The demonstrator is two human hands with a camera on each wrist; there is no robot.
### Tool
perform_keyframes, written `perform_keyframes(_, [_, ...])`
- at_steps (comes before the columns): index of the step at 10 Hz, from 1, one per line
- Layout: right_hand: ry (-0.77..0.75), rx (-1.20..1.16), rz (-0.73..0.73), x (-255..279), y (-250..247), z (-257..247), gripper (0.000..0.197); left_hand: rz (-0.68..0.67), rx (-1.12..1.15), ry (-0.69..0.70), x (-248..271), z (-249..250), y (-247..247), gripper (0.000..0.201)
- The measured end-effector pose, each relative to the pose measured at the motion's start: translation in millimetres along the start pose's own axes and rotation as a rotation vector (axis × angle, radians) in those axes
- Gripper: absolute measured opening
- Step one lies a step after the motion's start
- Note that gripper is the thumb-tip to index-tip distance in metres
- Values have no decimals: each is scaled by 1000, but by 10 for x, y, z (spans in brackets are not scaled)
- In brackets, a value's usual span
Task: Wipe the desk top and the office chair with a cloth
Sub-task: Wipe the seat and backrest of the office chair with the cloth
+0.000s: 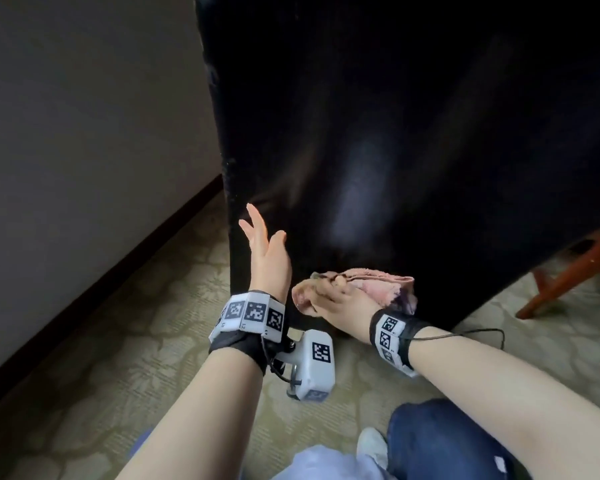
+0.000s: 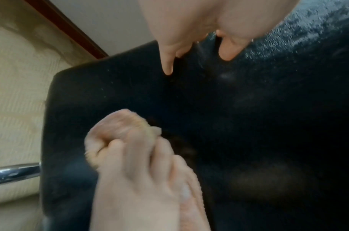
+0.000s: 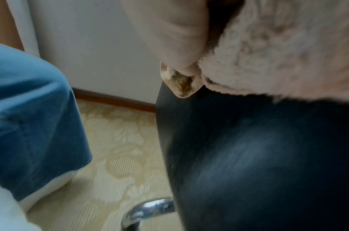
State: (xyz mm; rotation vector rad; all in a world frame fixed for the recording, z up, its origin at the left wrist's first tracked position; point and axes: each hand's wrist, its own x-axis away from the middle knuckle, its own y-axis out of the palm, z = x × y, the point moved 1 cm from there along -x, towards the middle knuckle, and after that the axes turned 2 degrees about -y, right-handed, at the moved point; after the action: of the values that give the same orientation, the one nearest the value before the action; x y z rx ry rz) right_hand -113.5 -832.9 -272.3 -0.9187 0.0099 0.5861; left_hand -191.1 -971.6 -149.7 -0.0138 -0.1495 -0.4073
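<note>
- Cloth [image 1: 361, 289], pink and bunched, is being gripped by the right hand [image 1: 343, 306] and pressed against the lower back of the black office chair [image 1: 395, 133].
- Left hand [image 1: 267, 251] is being held flat, fingers straight, at the chair back's left edge.
- Patterned carpet [image 1: 136, 341] is being knelt on.

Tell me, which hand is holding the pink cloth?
The right hand. It grips the pink cloth against the black chair, while the left hand holds nothing, fingers straight.
</note>
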Motion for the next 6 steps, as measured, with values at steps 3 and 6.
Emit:
perform_keyframes(3, [504, 325, 503, 257, -1556, 1354, 29, 207, 6, -61, 152, 308, 462, 50])
perform_keyframes(6, [661, 179, 337, 1017, -1256, 1452, 34, 315, 10, -123, 83, -10, 968, 49])
